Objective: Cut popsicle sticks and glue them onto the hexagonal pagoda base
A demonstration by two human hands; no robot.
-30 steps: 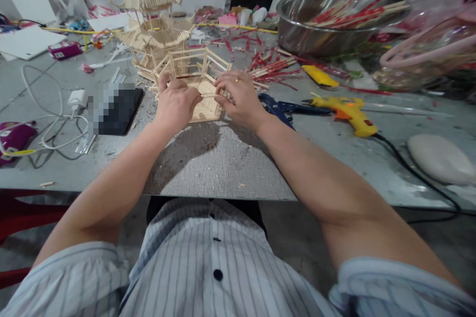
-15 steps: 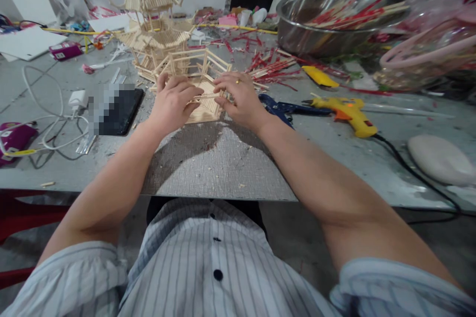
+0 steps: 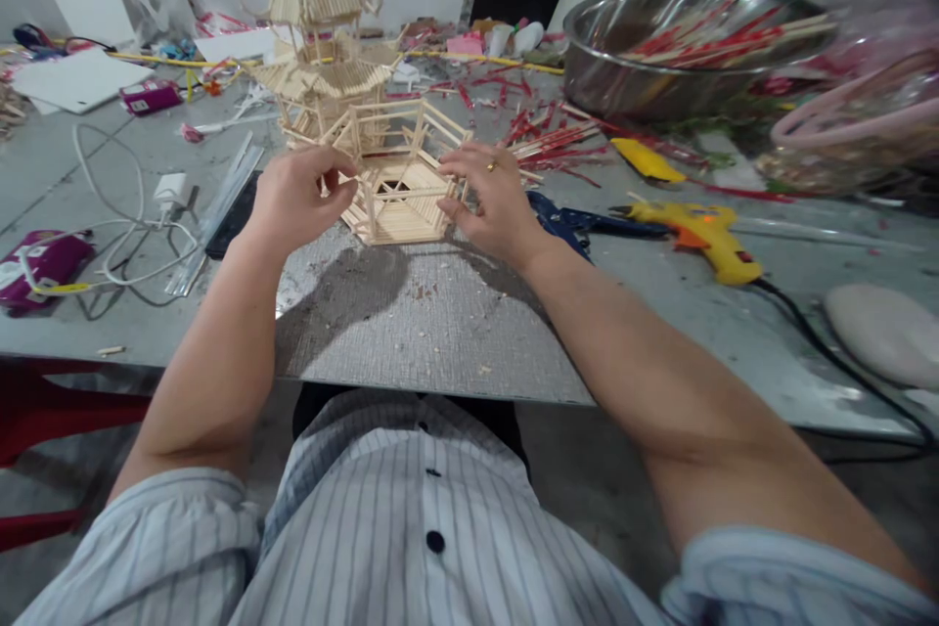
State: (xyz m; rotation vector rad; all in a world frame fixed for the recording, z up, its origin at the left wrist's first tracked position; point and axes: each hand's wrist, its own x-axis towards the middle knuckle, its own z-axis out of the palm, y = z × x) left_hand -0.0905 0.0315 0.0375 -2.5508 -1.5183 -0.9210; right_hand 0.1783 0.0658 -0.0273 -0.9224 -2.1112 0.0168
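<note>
A six-sided frame of pale wooden sticks [image 3: 411, 227], with a low railing and a slatted floor, rests on the table before me. My right hand [image 3: 490, 194] is around its right side, thumb and fingers closing on the railing there. Beside the frame's left edge, my left hand [image 3: 297, 198] has its fingers curled and the thumb and fingertips drawn together. Whatever lies between those tips is too small to make out. Just behind stands a tiered pagoda model [image 3: 319, 29] of the same sticks, with a pointed roof.
To the right lie a yellow glue gun [image 3: 704, 233], blue-handled pliers [image 3: 561, 220] and a grey-white rounded object [image 3: 884, 333]. A steel basin [image 3: 638, 88] holds sticks. Red scraps [image 3: 543, 142] litter the back. Leftward are a phone [image 3: 233, 220], white cable [image 3: 110, 166] and purple box [image 3: 48, 266].
My left hand has drawn away to the left from the front of the stick frame, uncovering more of its floor and railing. The right hand stays at the right side. The view has shifted slightly.
</note>
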